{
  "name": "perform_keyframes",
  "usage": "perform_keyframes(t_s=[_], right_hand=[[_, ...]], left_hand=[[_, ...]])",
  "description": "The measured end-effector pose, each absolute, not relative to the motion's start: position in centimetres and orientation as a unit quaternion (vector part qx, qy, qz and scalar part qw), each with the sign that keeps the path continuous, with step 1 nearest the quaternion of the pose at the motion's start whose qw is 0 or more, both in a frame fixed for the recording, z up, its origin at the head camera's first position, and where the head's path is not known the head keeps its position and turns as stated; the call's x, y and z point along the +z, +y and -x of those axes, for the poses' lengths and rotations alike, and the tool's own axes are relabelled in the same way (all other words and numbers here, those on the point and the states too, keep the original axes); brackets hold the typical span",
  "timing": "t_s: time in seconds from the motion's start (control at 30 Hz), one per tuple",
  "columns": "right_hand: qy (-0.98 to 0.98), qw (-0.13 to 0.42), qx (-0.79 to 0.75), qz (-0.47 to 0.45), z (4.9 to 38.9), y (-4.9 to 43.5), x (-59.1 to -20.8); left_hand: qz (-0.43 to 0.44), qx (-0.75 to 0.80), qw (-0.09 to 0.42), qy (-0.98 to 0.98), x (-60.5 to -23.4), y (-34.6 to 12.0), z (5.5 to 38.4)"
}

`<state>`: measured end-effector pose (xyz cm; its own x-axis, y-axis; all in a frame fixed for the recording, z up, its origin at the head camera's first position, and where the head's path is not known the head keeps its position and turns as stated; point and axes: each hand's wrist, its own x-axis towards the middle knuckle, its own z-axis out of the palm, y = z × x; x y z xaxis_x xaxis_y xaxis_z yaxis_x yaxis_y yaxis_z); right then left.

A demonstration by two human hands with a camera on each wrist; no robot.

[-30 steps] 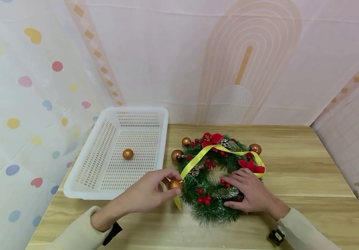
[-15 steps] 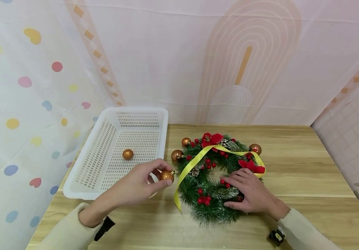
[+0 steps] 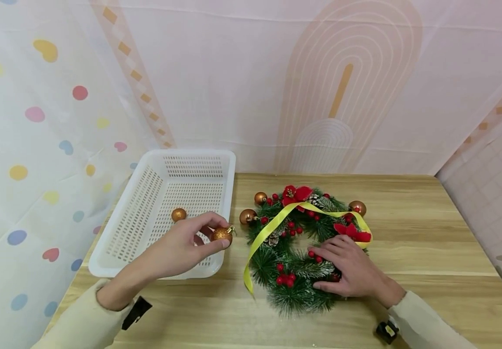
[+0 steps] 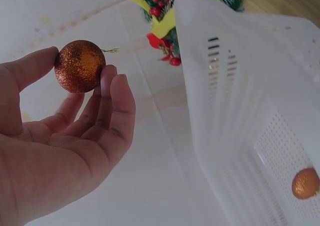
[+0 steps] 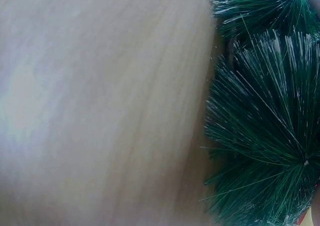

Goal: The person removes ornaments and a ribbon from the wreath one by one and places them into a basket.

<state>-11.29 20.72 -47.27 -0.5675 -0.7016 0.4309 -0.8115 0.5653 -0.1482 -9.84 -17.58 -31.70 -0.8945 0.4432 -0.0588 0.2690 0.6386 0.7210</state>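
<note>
Tabletop strip (image 3: 234, 275) between basket rim (image 3: 230, 194) and wreath (image 3: 300, 265), left hand (image 3: 178, 247) pinching bauble (image 3: 221, 236)

You pinch a glittery copper ball (image 3: 221, 236) in your left hand (image 3: 183, 247), left of the wreath (image 3: 296, 265), which lies flat, green with red berries (image 3: 285, 279) and yellow ribbon (image 3: 275, 221), under your right hand (image 3: 350, 266).

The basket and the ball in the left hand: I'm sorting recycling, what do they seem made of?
Basket: probably plastic, smooth white, with regular, moulded-looking slots. Held ball: copper glitter coating, judging by its grainy sparkle; the core can't be told.
</note>
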Motion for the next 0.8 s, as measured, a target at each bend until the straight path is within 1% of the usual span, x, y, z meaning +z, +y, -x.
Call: perform_keyframes(t_s=[0.33,0.8], right_hand=[[-0.870,0.162,0.168,-0.434,11.3,20.7,-47.2],[-0.870,0.163,0.168,-0.434,11.3,20.8,-47.4]], left_hand=[[-0.190,0.383,0.104,0.898,-31.9,-19.3,11.3],[-0.148,0.369,0.100,0.912,-32.0,-20.7,12.3]])
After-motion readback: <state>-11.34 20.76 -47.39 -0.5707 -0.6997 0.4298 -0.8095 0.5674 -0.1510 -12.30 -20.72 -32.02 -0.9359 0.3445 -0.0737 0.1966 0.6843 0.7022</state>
